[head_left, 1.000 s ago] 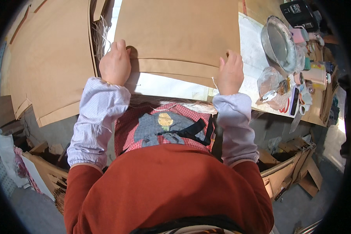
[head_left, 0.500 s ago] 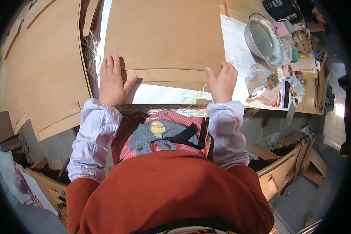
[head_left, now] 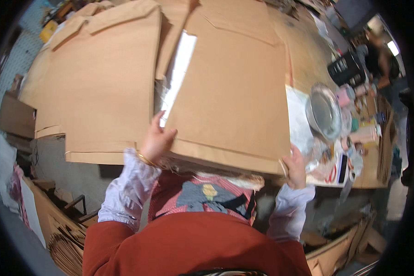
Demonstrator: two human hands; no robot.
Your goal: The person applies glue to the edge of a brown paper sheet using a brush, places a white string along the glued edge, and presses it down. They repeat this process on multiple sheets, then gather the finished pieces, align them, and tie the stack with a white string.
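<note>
A large brown kraft paper sack (head_left: 234,96) lies in front of me, a folded strip along its near edge. My right hand (head_left: 295,168) grips its near right corner, thumb on top, with a short white string beside the thumb. At the near left corner is my left hand (head_left: 156,143), its fingers apart and its thumb by the paper's edge; whether it presses on the sack is unclear. Left of it lies a stack of similar kraft paper sacks (head_left: 106,87) with folded ends. Loose threads show between the stack and my sack.
To the right on the table stand a metal basin (head_left: 324,112), a pink cup (head_left: 345,95) and a black box (head_left: 346,69). Near the right front lie a phone (head_left: 342,168) and red-handled scissors (head_left: 331,175). Bundled cardboard (head_left: 64,253) stands below left. Another person (head_left: 377,55) is at far right.
The view has shifted, showing more of the table's far side. My left hand has lifted from lying flat on the sack to its corner. The right hand now grips the other corner.
</note>
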